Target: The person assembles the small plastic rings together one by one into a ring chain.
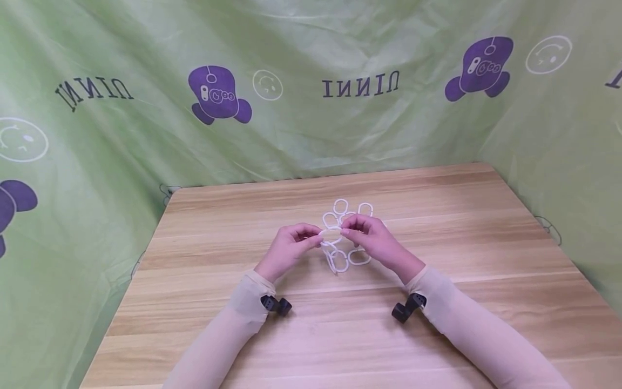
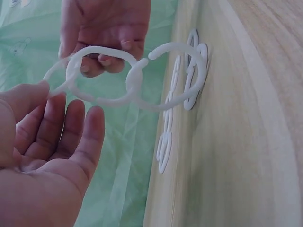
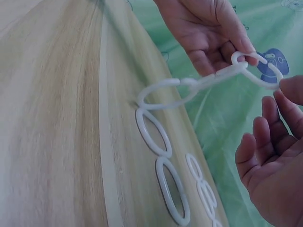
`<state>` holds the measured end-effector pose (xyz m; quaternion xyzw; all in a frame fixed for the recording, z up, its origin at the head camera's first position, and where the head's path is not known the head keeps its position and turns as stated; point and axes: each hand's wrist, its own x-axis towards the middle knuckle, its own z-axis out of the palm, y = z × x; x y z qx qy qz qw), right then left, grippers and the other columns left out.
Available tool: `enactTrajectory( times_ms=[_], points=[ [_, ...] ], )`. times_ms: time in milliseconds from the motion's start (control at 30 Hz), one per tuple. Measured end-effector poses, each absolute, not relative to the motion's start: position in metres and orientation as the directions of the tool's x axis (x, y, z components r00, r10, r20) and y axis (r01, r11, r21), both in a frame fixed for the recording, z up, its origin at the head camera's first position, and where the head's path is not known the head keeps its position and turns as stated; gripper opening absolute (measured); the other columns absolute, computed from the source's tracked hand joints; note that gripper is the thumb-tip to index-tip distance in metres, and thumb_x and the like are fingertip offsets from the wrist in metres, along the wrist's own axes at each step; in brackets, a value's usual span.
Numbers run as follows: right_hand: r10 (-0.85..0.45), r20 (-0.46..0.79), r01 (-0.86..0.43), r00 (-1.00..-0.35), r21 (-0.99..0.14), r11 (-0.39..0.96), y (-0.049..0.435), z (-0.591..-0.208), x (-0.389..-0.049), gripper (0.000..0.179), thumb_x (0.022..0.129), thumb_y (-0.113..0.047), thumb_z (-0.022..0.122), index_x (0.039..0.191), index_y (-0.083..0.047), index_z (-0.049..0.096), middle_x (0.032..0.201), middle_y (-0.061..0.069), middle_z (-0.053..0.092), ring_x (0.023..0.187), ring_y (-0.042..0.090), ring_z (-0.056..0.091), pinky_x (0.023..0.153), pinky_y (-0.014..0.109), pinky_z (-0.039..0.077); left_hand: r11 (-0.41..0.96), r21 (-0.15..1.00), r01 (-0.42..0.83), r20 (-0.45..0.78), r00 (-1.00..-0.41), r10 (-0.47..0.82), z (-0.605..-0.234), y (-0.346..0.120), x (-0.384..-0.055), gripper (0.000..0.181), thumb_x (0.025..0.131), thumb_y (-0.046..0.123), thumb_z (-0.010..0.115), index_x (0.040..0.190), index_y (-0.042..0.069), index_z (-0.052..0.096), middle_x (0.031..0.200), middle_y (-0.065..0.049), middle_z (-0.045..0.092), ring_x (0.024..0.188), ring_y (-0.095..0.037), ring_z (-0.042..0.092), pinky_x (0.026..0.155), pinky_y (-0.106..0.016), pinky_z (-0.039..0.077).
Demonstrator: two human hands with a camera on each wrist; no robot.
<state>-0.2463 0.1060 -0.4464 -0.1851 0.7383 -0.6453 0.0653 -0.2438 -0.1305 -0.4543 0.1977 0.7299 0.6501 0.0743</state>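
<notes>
Both hands hold one white plastic chain link (image 3: 259, 82) between them, raised above the table. My left hand (image 1: 286, 248) pinches its left side between thumb and index finger. On the opposite side, the thumb and index finger of my right hand (image 1: 376, 240) pinch the same link. The other fingers of each hand are loosely bent. More white links hang joined from it, among them a link with a small gap (image 2: 165, 105), and this string runs down to links lying on the table (image 3: 165, 189).
Farther back on the wooden table (image 1: 218, 216) lie several more white links (image 1: 340, 200), partly behind my right hand. A green printed curtain (image 1: 301, 129) surrounds the table's back and sides. A black wrist camera (image 1: 408, 308) sits on each sleeve.
</notes>
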Motion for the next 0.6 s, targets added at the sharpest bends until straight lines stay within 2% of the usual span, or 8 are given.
enactTrajectory(
  times_ms=[133, 233, 367, 467, 600],
  points=[
    [-0.319, 0.097, -0.144, -0.943, -0.982, 0.125, 0.116, -0.447, -0.250, 0.019, 0.098, -0.010, 0.060, 0.105, 0.007, 0.060, 0.097, 0.017, 0.058, 0.085, 0.029, 0.052, 0.071, 0.035, 0.049, 0.031, 0.987, 0.157, 0.133, -0.916, 0.378, -0.452, -0.132, -0.244, 0.026, 0.093, 0.006, 0.068, 0.111, -0.011, 0.064, 0.099, -0.023, 0.068, 0.095, -0.055, 0.060, 0.088, -0.057, 0.050],
    [-0.274, 0.057, -0.104, -0.960, -0.982, 0.159, 0.124, -0.451, -0.256, 0.020, 0.098, -0.011, 0.059, 0.105, 0.008, 0.060, 0.096, 0.020, 0.058, 0.087, 0.029, 0.052, 0.074, 0.036, 0.049, 0.016, 0.990, 0.137, 0.121, -0.919, 0.375, -0.452, -0.133, -0.243, 0.027, 0.092, 0.008, 0.069, 0.111, -0.010, 0.064, 0.096, -0.017, 0.069, 0.093, -0.060, 0.057, 0.088, -0.061, 0.048],
    [-0.224, 0.013, -0.061, -0.974, -0.976, 0.207, 0.135, -0.457, -0.264, 0.021, 0.098, -0.012, 0.060, 0.106, 0.007, 0.060, 0.095, 0.015, 0.059, 0.087, 0.025, 0.052, 0.075, 0.036, 0.048, -0.004, 0.991, 0.136, 0.128, -0.916, 0.379, -0.451, -0.133, -0.242, 0.028, 0.092, 0.008, 0.069, 0.111, -0.012, 0.063, 0.094, -0.014, 0.069, 0.091, -0.059, 0.058, 0.086, -0.053, 0.053],
    [-0.206, -0.012, -0.037, -0.979, -0.972, 0.233, 0.141, -0.459, -0.267, 0.022, 0.097, -0.013, 0.060, 0.107, 0.007, 0.059, 0.098, 0.020, 0.058, 0.087, 0.030, 0.052, 0.074, 0.038, 0.049, -0.028, 0.989, 0.146, 0.145, -0.910, 0.388, -0.450, -0.133, -0.242, 0.027, 0.092, 0.005, 0.068, 0.110, -0.014, 0.062, 0.094, -0.014, 0.069, 0.090, -0.058, 0.059, 0.083, -0.045, 0.055],
    [-0.202, -0.023, -0.039, -0.979, -0.954, 0.298, 0.150, -0.463, -0.272, 0.025, 0.098, -0.015, 0.059, 0.110, 0.007, 0.060, 0.099, 0.024, 0.057, 0.087, 0.033, 0.052, 0.075, 0.037, 0.048, -0.060, 0.988, 0.143, 0.155, -0.903, 0.401, -0.450, -0.133, -0.242, 0.023, 0.092, 0.003, 0.067, 0.109, -0.012, 0.064, 0.097, -0.020, 0.068, 0.089, -0.054, 0.061, 0.085, -0.047, 0.055]
  ],
)
